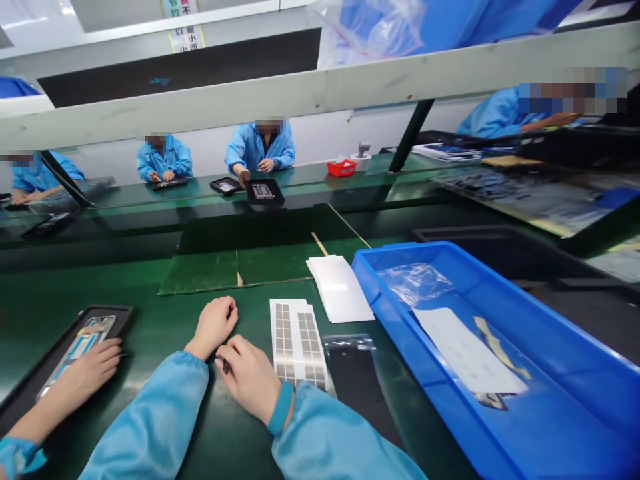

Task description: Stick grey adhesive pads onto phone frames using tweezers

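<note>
My left hand (214, 327) is over the green table with its fingers curled closed; what is inside them, if anything, is hidden. Close in front of it, my right hand (253, 380) is also closed, with a small dark spot at its fingertips that I cannot make out. Just right of that hand lie white sheets of grey square stickers (300, 337), partly overlapping. A black sheet in a clear plastic bag (357, 383) is beside them. Farther back rests a stack of white sheets (341, 288).
A blue bin (525, 320) at right holds clear plastic, paper and a tape-like strip. At left, a co-worker's hand (95, 367) is on a phone frame (75, 353) in a black tray (25, 393). A green board (265, 260) lies ahead. Several co-workers sit opposite.
</note>
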Demonstrator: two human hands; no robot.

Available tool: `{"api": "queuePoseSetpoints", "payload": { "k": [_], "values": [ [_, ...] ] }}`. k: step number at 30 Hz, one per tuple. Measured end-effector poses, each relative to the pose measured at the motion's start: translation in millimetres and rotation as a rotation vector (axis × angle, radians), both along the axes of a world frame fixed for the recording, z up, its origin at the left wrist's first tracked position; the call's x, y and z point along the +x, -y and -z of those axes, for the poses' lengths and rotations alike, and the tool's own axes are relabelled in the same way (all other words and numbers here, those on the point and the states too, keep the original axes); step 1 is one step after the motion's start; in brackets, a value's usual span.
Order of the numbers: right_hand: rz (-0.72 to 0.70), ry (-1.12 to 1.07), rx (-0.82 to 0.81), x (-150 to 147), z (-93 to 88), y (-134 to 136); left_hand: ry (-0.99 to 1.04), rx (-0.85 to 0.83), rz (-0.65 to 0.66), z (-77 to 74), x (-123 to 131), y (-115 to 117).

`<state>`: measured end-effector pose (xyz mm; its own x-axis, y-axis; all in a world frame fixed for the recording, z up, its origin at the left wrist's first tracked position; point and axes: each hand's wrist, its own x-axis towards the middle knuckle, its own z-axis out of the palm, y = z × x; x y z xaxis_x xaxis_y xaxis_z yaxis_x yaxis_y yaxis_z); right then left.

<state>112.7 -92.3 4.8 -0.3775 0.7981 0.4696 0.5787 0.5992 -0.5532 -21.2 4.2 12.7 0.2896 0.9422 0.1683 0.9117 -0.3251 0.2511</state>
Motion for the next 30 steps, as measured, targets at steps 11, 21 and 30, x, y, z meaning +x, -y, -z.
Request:
{"api": "queuePoseSetpoints", "payload": {
  "k": [11, 21, 30],
  "values": [
    [-0.005, 0.054, -0.019, -1.1, 1.0, 5.2, 0.122, -0.047, -0.053, 4.8, -2.4, 0.0],
    [0.027, 0.162, 0.103, 3.1, -4.3, 11.1, 0.230, -0.097, -0.415, -28.1, 46.7, -126.2],
    [0.029, 0.123, 0.128, 5.1, -3.6, 12.0, 0.539, -0.225, -0.455, -38.3, 22.4, -159.8]
  ]
}}
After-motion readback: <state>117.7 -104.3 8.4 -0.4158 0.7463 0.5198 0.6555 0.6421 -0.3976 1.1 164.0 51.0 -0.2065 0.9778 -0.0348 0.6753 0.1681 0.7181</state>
